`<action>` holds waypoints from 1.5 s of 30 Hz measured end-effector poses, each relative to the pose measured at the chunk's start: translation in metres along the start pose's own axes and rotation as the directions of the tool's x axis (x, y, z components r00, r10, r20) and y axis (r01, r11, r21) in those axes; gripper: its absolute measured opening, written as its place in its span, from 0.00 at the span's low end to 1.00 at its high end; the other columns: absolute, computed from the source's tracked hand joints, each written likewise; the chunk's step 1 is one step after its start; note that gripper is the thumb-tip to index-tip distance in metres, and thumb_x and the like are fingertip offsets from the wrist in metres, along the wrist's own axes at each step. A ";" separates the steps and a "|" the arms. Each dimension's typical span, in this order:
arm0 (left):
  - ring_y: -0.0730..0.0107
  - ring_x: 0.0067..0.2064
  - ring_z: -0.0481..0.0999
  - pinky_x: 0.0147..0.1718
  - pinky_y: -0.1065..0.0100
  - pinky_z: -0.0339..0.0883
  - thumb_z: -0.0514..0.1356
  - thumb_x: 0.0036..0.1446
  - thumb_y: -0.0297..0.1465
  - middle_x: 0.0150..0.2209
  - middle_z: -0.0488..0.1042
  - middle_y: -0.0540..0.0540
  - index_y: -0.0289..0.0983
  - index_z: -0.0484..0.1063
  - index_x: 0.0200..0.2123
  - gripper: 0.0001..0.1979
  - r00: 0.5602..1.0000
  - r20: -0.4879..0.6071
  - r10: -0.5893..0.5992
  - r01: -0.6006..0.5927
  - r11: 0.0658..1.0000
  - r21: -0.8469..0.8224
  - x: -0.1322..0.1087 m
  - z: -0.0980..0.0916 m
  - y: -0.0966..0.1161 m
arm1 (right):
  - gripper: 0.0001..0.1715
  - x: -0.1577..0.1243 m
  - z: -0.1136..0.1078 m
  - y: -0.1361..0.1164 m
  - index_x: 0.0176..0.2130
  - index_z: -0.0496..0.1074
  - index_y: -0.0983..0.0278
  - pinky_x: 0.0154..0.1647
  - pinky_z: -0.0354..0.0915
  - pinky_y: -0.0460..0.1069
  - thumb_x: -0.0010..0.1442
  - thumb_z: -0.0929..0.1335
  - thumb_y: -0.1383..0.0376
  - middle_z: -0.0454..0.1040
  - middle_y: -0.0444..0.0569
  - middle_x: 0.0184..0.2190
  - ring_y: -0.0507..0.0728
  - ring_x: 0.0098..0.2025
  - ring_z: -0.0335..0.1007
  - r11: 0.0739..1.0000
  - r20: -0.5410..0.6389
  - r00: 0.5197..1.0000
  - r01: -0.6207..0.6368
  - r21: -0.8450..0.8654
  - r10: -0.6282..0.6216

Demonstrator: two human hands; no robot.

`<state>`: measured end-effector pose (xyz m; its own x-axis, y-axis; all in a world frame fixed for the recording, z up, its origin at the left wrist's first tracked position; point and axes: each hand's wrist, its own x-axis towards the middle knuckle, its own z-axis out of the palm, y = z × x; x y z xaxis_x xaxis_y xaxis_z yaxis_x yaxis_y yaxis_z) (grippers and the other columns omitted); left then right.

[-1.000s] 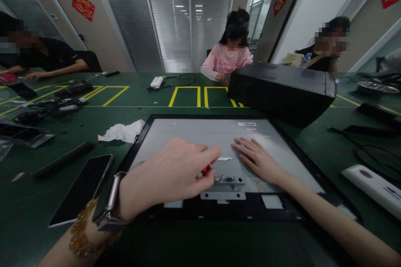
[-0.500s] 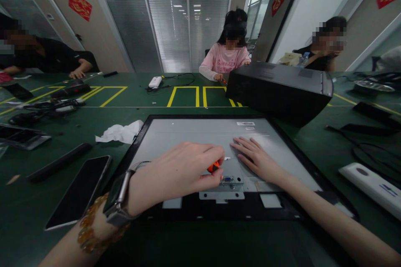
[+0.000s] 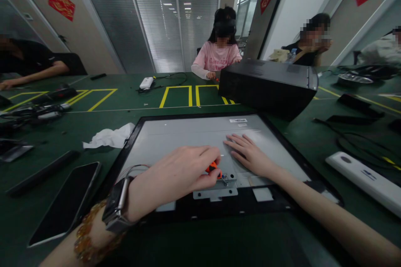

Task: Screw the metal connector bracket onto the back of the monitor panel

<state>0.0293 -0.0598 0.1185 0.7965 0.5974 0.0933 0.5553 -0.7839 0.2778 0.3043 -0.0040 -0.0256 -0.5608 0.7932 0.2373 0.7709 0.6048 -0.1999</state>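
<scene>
A monitor lies face down on the green table, its grey metal back panel (image 3: 188,135) framed by a black bezel. My left hand (image 3: 175,175) is closed round a small orange-handled screwdriver (image 3: 214,169), whose tip meets the port bracket (image 3: 227,177) at the panel's near edge. My right hand (image 3: 249,154) rests flat on the panel just right of the bracket, fingers spread. A watch and an amber bead bracelet sit on my left wrist.
A black case (image 3: 266,87) lies beyond the monitor. A crumpled white tissue (image 3: 108,137), a phone (image 3: 65,202) and a dark bar (image 3: 40,173) lie at left. A white device (image 3: 363,177) and cables are at right. Other people sit around the table.
My left hand slid right along the panel's near edge, bringing the screwdriver tip onto the port bracket. The right hand stayed flat. The camera turned slightly right.
</scene>
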 end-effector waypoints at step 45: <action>0.70 0.33 0.71 0.27 0.69 0.59 0.56 0.59 0.28 0.36 0.72 0.50 0.37 0.66 0.38 0.04 0.994 0.068 0.083 -0.089 0.992 0.094 -0.003 -0.008 0.028 | 0.25 -0.001 -0.001 0.000 0.62 0.60 0.56 0.65 0.48 0.66 0.68 0.57 0.59 0.59 0.51 0.64 0.61 0.66 0.51 1.000 0.010 1.000 -0.009 -0.009 0.009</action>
<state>0.0406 -0.0817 0.1334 0.8542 0.5175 0.0511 0.5022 -0.8464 0.1774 0.3053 -0.0046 -0.0244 -0.5566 0.7994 0.2262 0.7786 0.5969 -0.1936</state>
